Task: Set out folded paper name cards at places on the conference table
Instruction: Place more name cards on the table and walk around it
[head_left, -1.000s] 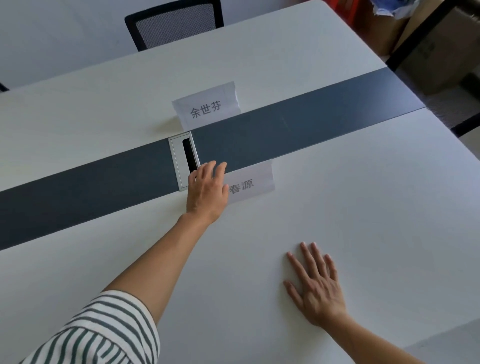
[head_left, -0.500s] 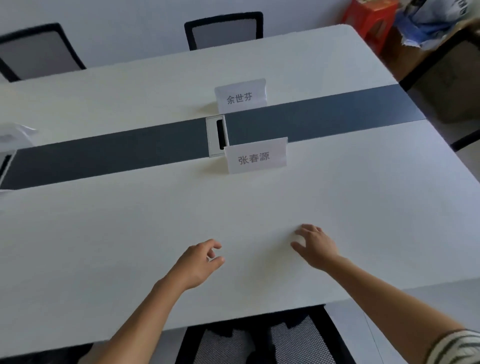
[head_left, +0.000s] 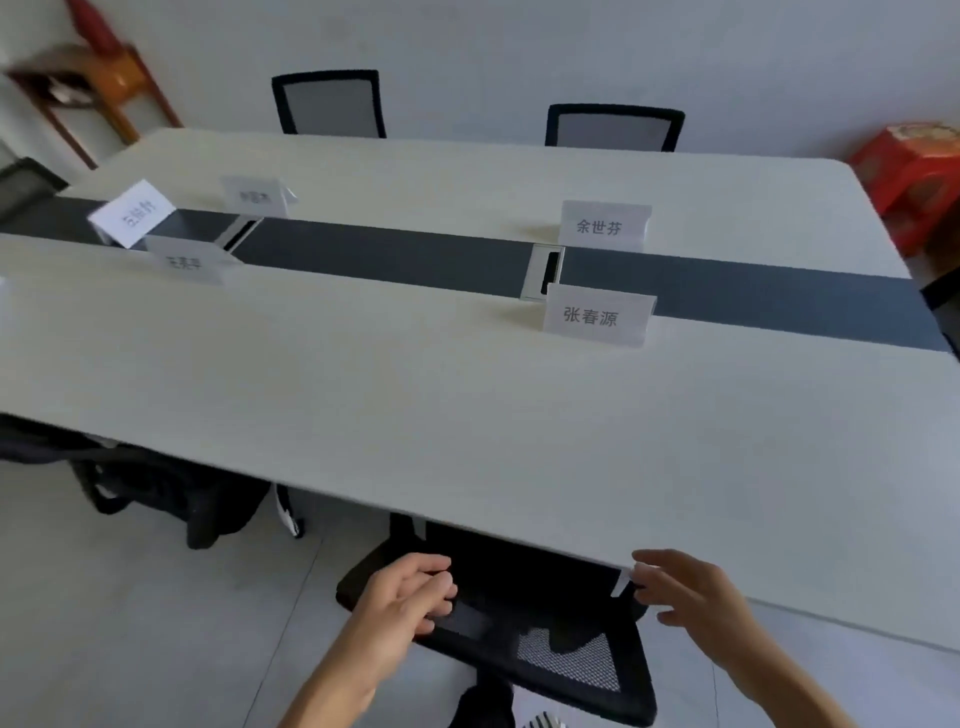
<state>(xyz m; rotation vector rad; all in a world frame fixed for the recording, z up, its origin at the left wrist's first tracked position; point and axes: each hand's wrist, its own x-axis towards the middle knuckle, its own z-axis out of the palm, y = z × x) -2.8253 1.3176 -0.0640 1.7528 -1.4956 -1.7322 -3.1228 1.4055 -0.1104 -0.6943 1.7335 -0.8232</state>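
Several folded white name cards stand on the white conference table (head_left: 467, 415). The nearest card (head_left: 597, 315) sits just in front of the dark centre strip, and another card (head_left: 602, 226) stands behind the strip. At the far left are three more: a tilted card (head_left: 132, 213), a card (head_left: 257, 196) behind the strip, and a card (head_left: 184, 260) in front of it. My left hand (head_left: 410, 592) is off the table's near edge with fingers loosely curled, holding nothing. My right hand (head_left: 685, 590) hovers at the near edge, fingers apart, empty.
A black mesh chair (head_left: 561, 649) is tucked under the near edge below my hands. Another black chair (head_left: 171, 493) stands at the near left. Two chairs (head_left: 330, 104) (head_left: 613, 127) line the far side. A red stool (head_left: 914, 176) is at right. A cable port (head_left: 545, 273) is set in the strip.
Both hands have pulled back from the tabletop to its near edge. The view has drawn back and swung left, showing the cards at the left end.
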